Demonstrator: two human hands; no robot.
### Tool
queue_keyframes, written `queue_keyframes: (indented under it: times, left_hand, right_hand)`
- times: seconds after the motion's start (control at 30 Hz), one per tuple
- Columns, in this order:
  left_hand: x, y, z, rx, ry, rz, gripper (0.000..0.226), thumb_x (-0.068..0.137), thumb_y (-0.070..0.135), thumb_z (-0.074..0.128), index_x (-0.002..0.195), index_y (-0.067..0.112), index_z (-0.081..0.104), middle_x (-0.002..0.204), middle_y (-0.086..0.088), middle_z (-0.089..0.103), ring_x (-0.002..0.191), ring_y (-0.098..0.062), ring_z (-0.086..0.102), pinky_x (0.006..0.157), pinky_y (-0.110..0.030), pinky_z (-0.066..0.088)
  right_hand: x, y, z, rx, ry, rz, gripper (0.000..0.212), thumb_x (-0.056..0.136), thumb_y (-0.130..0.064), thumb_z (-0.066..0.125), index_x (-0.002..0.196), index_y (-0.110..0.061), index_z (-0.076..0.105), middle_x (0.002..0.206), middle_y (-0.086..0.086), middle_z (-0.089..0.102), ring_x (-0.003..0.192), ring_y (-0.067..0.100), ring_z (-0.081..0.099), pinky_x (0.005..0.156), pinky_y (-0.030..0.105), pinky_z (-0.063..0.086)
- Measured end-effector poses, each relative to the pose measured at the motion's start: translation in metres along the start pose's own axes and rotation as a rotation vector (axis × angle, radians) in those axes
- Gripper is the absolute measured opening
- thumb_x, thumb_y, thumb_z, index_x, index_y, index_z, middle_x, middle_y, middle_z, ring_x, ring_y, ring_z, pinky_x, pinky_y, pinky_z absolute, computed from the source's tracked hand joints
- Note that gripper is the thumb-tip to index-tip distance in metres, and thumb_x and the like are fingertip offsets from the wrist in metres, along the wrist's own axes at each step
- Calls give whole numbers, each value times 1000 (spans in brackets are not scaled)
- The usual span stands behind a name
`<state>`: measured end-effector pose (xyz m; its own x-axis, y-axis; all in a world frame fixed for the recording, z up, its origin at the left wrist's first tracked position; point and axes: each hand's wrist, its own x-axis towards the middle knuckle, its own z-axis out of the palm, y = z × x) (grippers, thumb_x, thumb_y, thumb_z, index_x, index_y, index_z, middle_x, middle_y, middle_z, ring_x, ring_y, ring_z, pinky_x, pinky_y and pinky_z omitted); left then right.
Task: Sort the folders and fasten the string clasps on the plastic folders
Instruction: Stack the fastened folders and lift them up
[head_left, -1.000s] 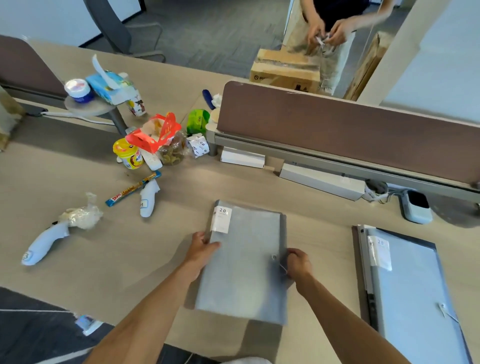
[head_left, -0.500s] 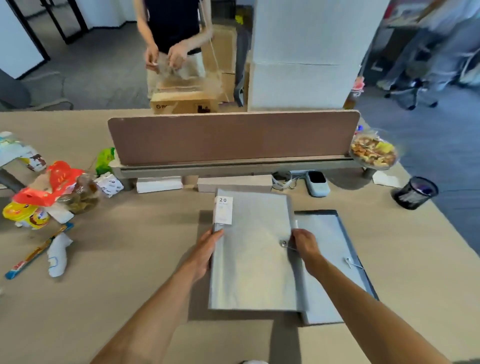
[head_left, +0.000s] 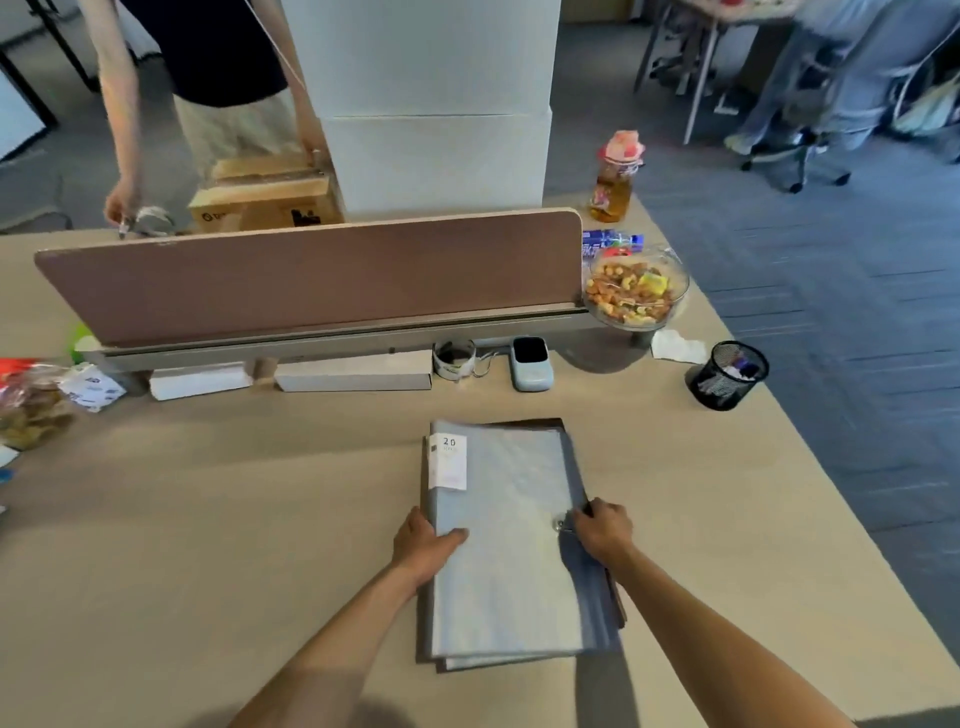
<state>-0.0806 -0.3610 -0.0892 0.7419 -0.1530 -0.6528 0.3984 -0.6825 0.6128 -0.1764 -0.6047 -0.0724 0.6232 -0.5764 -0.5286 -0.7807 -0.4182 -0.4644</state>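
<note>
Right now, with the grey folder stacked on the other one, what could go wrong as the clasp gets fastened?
1. The top folder sits slightly askew on the lower folder; pulling the string could slide it further unless the left hand pins it.
2. The right hand covers much of the string clasp, so a loose wrap might go unnoticed.
3. A wide sweep could hit the mesh pen cup.

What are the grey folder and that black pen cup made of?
Folder: seemingly thin plastic, with a soft sheen and a metal clasp button beside the right hand. Pen cup: probably black wire mesh, since its contents show through the wall.
</note>
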Motion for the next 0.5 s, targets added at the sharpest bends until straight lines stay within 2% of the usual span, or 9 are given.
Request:
queue_keyframes:
  times: [0.1,0.2,0.27,0.37,0.47,0.5]
  left_hand:
    - [3,-7,25,-213,-37,-59,108,45,59,65,135,10,33,137,-11,49,121,-28,54,104,-43,45]
    - [-8,4,31,-280,10,-72,99,50,52,69,134,12,36,132,-8,52,118,-27,56,101,-42,47]
    - [-19,14,26,-380,16,-97,88,50,45,78,123,11,45,118,-8,62,104,-26,65,90,-39,54]
    - [-34,32,15,-501,-117,-85,62,54,32,79,108,7,63,94,-12,75,83,-26,73,68,-32,57]
    - [-48,52,5,-602,-108,0,56,53,18,72,107,6,62,85,-17,73,75,-33,69,71,-44,58]
    - [-55,59,0,-604,-112,41,58,53,16,70,109,8,60,85,-17,71,74,-32,67,70,-43,56]
  right_hand:
    - [5,12,6,45,-44,-24,42,89,-33,53,120,-5,53,119,21,56,107,40,55,94,42,47]
    - [3,15,8,73,-41,-46,46,85,-32,56,124,-9,53,120,20,57,107,39,55,94,42,49]
    - [0,13,3,66,-41,-69,45,84,-30,58,124,-10,53,120,18,55,108,38,54,94,39,48]
    - [3,11,-5,79,-85,-89,56,83,-33,63,132,-13,49,119,16,57,108,34,56,94,37,47]
    - [7,10,-13,169,-137,-84,69,73,-46,73,130,-17,48,118,13,58,105,30,59,94,38,50]
    - [5,5,-18,236,-142,-76,72,69,-50,76,126,-17,48,117,11,59,101,27,61,88,39,54]
